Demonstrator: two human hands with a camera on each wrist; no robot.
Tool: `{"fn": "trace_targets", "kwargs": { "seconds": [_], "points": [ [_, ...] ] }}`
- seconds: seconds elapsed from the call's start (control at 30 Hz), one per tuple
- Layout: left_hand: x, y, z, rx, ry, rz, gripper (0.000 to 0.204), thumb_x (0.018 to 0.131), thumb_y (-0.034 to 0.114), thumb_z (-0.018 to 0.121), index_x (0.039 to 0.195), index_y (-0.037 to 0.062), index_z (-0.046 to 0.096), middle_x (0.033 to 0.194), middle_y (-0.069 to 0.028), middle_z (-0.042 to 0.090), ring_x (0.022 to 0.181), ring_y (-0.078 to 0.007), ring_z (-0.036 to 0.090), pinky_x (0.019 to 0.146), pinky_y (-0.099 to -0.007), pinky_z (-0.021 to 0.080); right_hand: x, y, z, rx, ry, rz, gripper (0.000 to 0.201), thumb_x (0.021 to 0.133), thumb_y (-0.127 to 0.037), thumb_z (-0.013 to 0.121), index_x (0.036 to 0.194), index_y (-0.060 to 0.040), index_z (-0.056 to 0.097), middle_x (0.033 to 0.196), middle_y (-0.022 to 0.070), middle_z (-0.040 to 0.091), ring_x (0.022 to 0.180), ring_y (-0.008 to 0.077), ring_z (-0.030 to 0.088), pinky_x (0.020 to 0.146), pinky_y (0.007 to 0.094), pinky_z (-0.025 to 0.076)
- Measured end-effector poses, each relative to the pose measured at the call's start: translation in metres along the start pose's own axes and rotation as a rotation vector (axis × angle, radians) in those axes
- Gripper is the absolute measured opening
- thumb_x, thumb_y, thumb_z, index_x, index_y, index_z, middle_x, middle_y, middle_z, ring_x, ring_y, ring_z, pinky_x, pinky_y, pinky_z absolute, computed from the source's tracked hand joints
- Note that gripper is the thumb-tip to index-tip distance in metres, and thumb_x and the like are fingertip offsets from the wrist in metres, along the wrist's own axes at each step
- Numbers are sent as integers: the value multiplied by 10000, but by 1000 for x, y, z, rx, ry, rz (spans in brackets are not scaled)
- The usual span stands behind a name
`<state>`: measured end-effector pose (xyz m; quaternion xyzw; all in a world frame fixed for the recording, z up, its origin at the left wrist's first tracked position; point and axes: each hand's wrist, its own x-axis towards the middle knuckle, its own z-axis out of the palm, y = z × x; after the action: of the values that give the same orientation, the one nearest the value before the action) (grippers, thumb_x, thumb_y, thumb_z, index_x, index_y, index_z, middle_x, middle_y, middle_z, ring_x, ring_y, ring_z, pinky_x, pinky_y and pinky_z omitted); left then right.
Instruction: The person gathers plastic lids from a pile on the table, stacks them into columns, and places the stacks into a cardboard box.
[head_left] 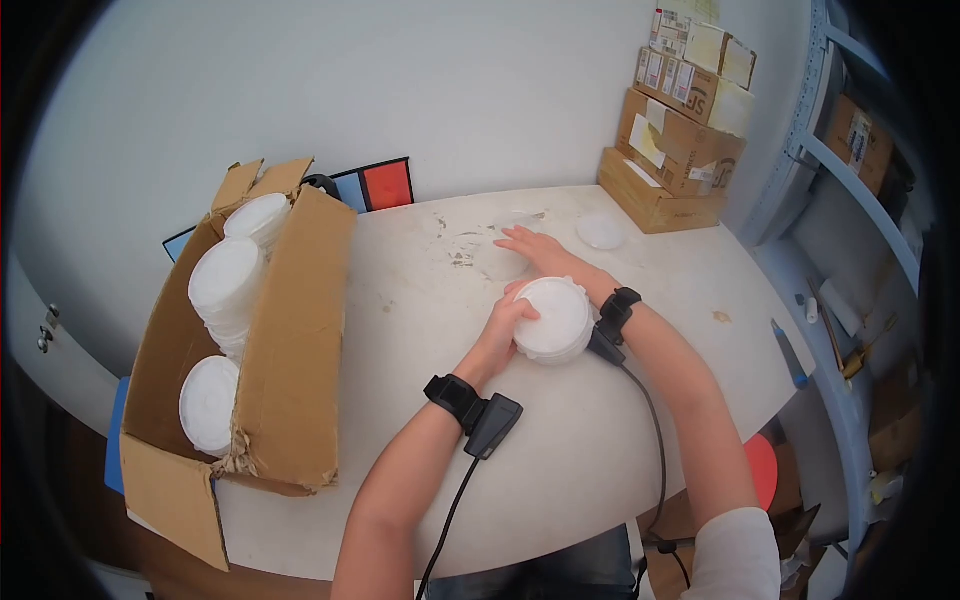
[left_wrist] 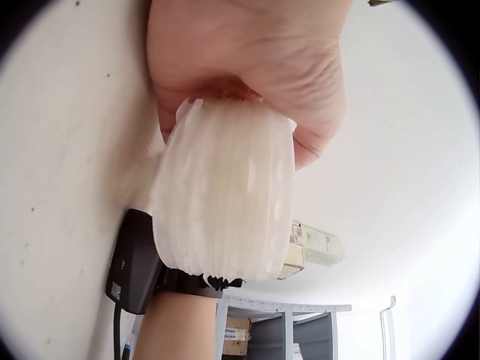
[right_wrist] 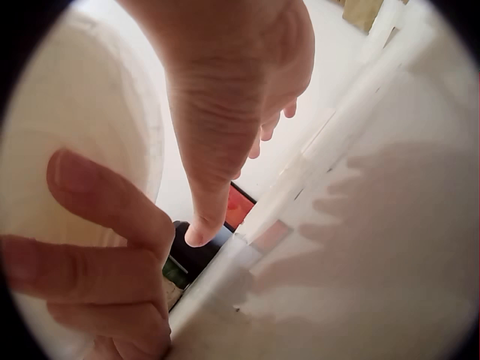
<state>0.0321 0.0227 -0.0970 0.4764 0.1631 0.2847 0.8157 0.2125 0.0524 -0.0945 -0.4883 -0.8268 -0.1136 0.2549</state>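
Note:
A stack of round white translucent lids (head_left: 555,318) is gripped by the left hand (head_left: 500,335), thumb over the top face and fingers around the side. In the left wrist view the stack (left_wrist: 225,191) shows its layered edges below the left palm (left_wrist: 251,56). Beyond the stack, the right hand (head_left: 550,255) reaches over the table with its fingers extended, holding nothing visible. The right wrist view shows the right hand (right_wrist: 232,97) above the tabletop, beside the lids (right_wrist: 97,97). Near its fingers lie clear round pieces, one of them a disc (head_left: 600,231).
On the left, an open cardboard box (head_left: 290,350) holds stacks of white round lids (head_left: 228,278). Several cartons (head_left: 680,140) are piled at the back right corner of the table (head_left: 440,500). A blue-handled tool (head_left: 790,355) lies at the right edge, beside a metal shelf (head_left: 860,170).

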Motion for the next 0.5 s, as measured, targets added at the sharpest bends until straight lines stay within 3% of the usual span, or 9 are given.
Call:
{"fn": "trace_targets", "kwargs": {
  "seconds": [0.03,0.07,0.1,0.17,0.3,0.37,0.4,0.47,0.5],
  "points": [
    [1,4,-2,38,-156,30,620,641,154,465,1237,7,377,1199,-120,454,1121,-222,427,960,-331,338,0,-4,4,106,-120,25,413,815,-260,574,1157,-41,500,1215,164,491,1103,310,468,922,360,377],
    [0,4,-3,36,-151,28,620,641,154,465,1237,7,377,1199,-120,454,1121,-222,427,960,-331,338,1,-6,7,212,-241,52,419,795,-238,596,1158,-50,505,1214,160,495,1099,319,465,920,357,376],
    [0,2,-2,25,-102,7,615,645,155,461,1236,6,379,1196,-122,459,1117,-221,432,959,-329,339,4,-14,-2,217,-245,51,419,795,-238,596,1158,-50,505,1214,160,495,1099,319,465,920,357,376],
    [-1,2,-1,5,-51,-11,611,649,155,457,1236,5,381,1194,-123,463,1114,-219,437,959,-328,339,15,-31,-31,184,-378,152,321,772,-183,587,1056,-33,564,1068,178,576,967,320,540,839,350,427],
    [0,1,-1,-21,-91,17,593,659,163,454,1232,19,399,1185,-110,475,1101,-216,447,956,-329,341,35,-23,-32,62,-616,221,201,756,-136,562,900,1,593,858,185,614,774,319,584,709,359,461],
    [0,0,-3,-41,-88,34,590,661,165,455,1232,24,403,1184,-106,477,1099,-217,448,955,-330,342,39,-14,-36,146,-244,116,143,766,-105,525,795,24,578,731,179,597,626,328,569,606,369,457],
    [0,1,-3,-94,-60,20,557,668,149,451,1211,25,426,1144,-96,498,1061,-199,465,916,-301,360,44,-9,-40,150,-248,107,143,766,-105,525,795,24,578,731,179,597,626,328,569,606,369,457],
    [0,1,-3,-153,-28,13,526,675,134,448,1190,26,449,1105,-85,518,1024,-181,483,878,-272,378,57,1,-49,-7,43,229,115,770,-91,504,790,20,527,767,173,599,699,324,568,671,361,454],
    [0,1,-3,-139,-37,6,529,676,134,449,1194,26,445,1106,-85,518,1022,-180,484,878,-272,378,63,7,-47,-5,37,224,115,770,-91,504,790,20,527,767,173,599,699,324,568,671,361,454]
  ]
}}
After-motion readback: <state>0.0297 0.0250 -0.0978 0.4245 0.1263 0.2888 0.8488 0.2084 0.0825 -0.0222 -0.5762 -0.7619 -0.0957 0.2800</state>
